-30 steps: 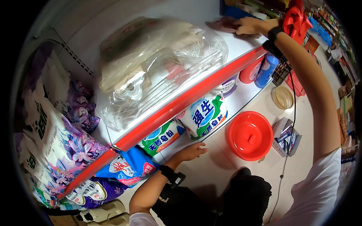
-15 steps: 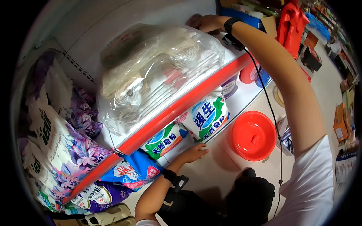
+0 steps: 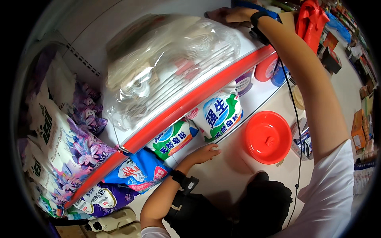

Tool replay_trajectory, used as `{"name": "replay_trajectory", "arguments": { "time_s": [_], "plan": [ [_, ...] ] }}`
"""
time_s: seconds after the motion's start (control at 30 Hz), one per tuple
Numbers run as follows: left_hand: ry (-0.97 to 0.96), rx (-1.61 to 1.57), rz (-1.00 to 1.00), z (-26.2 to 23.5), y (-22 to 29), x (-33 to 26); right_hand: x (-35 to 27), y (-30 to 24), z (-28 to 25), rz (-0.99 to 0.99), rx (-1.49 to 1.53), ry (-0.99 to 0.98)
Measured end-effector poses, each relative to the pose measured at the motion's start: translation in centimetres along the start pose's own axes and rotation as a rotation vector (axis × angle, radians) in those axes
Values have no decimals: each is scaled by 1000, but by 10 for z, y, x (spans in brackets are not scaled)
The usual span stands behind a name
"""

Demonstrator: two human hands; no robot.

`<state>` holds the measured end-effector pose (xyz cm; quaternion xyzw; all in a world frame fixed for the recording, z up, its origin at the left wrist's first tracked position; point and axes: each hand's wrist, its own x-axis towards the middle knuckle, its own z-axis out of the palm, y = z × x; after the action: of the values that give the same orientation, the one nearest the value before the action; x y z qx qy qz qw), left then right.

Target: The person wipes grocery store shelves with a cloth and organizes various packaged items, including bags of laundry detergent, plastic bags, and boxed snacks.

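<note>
**1 cloth point(image 3: 214, 15) under the right hand point(image 3: 239, 16), with the left hand point(image 3: 202, 154) away from it**

Head view: a clear plastic-wrapped bundle point(image 3: 158, 69) lies on a white shelf point(image 3: 247, 44) with a red front edge, and is the landmark here. The dull brown cloth is on the shelf top just past the bundle's upper right end. The right hand lies over it, fingers bent and pointing left; I cannot tell whether they pinch the cloth or only press on it.

The left hand hangs over the floor below the bundle, with nothing visible in its grasp. Its fingers point right, slightly bent and close together.

Under the bundle, on a lower shelf, stand 2 white-and-green bags point(image 3: 220, 113), with a blue bag point(image 3: 137, 172) below its left end. Below its right end are a red container point(image 3: 265, 70) and a blue bottle point(image 3: 280, 77). White bags with purple flowers point(image 3: 65, 137) stand to its left. A red basin point(image 3: 262, 151) sits on the floor, below and right of the bundle.
</note>
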<state>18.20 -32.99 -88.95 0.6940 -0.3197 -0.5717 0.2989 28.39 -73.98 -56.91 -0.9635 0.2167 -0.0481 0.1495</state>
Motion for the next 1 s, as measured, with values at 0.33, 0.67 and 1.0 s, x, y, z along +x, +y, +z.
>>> {"name": "replay_trajectory", "arguments": {
  "time_s": [0.33, 0.67, 1.0],
  "plan": [
    [43, -4, 63, -2, -21, 10, -41, 77, -11, -259, -440, 142],
    [1, 39, 160, 4, 14, 21, -114, 53, -3, -440, -217, 283],
    [-12, 72, 95, 6, 4, 23, -134, 8, 7, -665, 212, -100]
  ]
}}
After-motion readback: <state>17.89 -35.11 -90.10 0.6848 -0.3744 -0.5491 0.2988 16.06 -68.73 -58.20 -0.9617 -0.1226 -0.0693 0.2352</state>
